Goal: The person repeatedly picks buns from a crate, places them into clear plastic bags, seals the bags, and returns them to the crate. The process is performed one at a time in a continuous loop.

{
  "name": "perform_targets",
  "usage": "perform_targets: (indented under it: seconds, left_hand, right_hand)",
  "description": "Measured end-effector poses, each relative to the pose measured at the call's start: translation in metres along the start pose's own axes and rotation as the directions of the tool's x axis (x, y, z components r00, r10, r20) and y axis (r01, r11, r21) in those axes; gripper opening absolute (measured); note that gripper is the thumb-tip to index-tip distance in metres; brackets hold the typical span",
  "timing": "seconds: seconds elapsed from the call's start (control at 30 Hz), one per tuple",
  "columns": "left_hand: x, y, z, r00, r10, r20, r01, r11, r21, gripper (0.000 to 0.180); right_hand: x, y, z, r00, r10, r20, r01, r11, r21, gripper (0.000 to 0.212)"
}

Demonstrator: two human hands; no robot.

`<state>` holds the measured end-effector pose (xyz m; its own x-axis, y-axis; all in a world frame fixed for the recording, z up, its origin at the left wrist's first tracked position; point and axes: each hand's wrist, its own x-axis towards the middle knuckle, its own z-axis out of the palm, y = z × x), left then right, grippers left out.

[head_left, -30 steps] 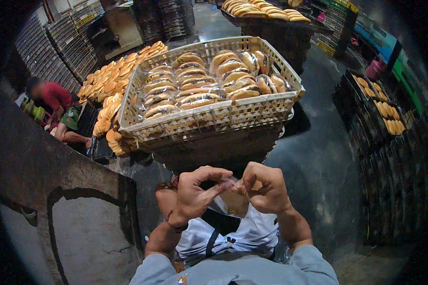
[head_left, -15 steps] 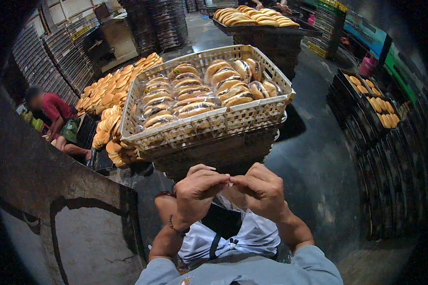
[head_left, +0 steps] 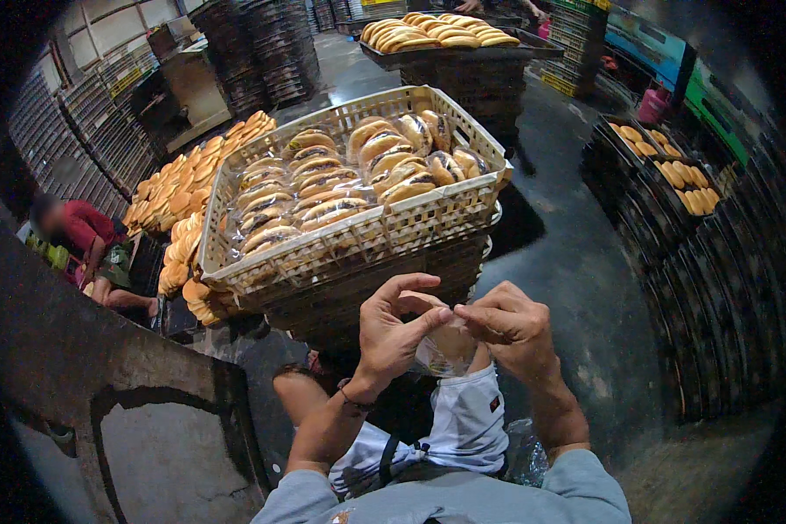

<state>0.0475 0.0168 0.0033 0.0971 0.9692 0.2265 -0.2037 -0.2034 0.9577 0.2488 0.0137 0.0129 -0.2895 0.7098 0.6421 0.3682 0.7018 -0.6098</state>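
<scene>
A thin clear plastic bag (head_left: 446, 351) hangs below my two hands, in front of my lap. My right hand (head_left: 517, 327) pinches its top edge between thumb and bent fingers. Close beside it, my left hand (head_left: 395, 330) has its thumb pressed toward the curled fingers at the bag's edge, while the index finger arches up and apart. Ahead of both hands stands a cream plastic crate (head_left: 358, 234) holding rows of filled buns (head_left: 323, 179) in clear wrappers.
Loose flat buns (head_left: 192, 183) are heaped left of the crate, near a seated person in a red shirt (head_left: 92, 229). A tray of buns (head_left: 441, 33) stands beyond. Stacked dark trays (head_left: 681, 288) rise at right; a dark panel (head_left: 148, 375) borders my left side.
My hands have shifted slightly right, and my left index finger has lifted away from the thumb. More of the clear bag shows below. The view has swung a little to the right.
</scene>
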Motion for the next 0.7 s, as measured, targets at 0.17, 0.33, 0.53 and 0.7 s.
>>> perform_targets:
  seconds: [0.17,0.33,0.53,0.7]
  left_hand:
    - [0.001,-0.01,0.012,0.999,0.022,-0.047,-0.02,0.999,0.043,0.033]
    - [0.0,-0.023,0.006,0.805,0.512,0.301,-0.579,0.568,0.584,0.029]
    - [-0.028,-0.042,0.009,0.796,0.516,0.317,-0.593,0.557,0.582,0.023]
    - [-0.045,-0.048,0.011,0.927,0.324,0.188,-0.374,0.771,0.516,0.023]
  right_hand:
    - [-0.002,0.006,-0.007,0.995,-0.094,-0.017,0.089,0.98,-0.18,0.032]
    - [-0.024,0.022,0.002,0.972,-0.211,-0.099,0.175,0.941,-0.289,0.03]
    - [-0.059,0.028,-0.006,0.988,-0.152,-0.042,0.142,0.974,-0.176,0.028]
    - [-0.072,0.019,-0.013,0.983,0.185,0.009,-0.185,0.979,0.085,0.017]
